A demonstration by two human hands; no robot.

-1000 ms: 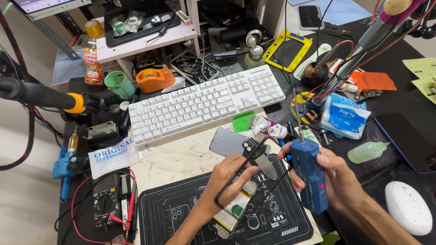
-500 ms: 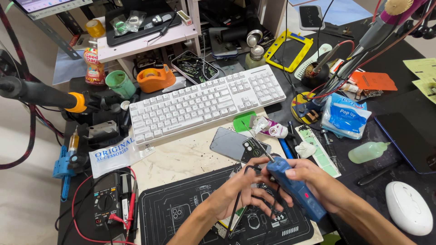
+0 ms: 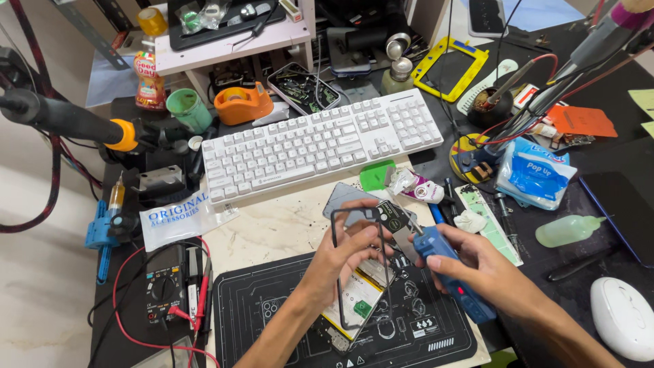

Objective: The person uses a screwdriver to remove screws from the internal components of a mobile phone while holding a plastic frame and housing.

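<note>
Phone frame [image 3: 360, 269], opened and stripped, stood tilted over the black mat [image 3: 272, 307], pinched at its edge by my left hand [image 3: 340, 255]. My right hand [image 3: 470, 262] was closed around a blue electric screwdriver [image 3: 453, 283], its tip at the frame's top corner. I judged unscrewing underway; next wanted steady alignment. White keyboard [image 3: 320, 143] lay behind on the bench [image 3: 272, 225].

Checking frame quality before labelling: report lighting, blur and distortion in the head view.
Head view: even, soft light with faint shadows; left hand, right hand and blue electric screwdriver are sharp; wide-angle lens bows the white keyboard; slight sheen on the white mouse.
</note>
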